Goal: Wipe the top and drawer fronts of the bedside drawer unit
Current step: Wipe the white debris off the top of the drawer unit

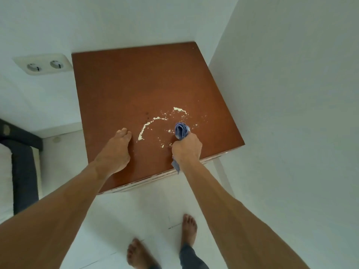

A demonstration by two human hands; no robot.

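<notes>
Drawer unit top point(124, 84), brown, set in wall corner; far half bare. White crumbs point(147, 125) near front edge. Right hand point(186, 147) fisted around blue cloth point(181, 131); left hand point(116, 150) flat, fingers spread open.

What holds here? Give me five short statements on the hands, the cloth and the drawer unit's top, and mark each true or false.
1. The right hand grips a bunched blue cloth against the brown top. True.
2. The left hand holds a spray bottle. False: it lies flat on the top, holding nothing.
3. Pale arc-shaped marks and specks show on the top between and beyond the hands. True.
4. A lamp stands on the top. False: only the hands and cloth are on it.
5. A double wall socket sits on the wall to the right of the unit. False: it is to the left.
</notes>
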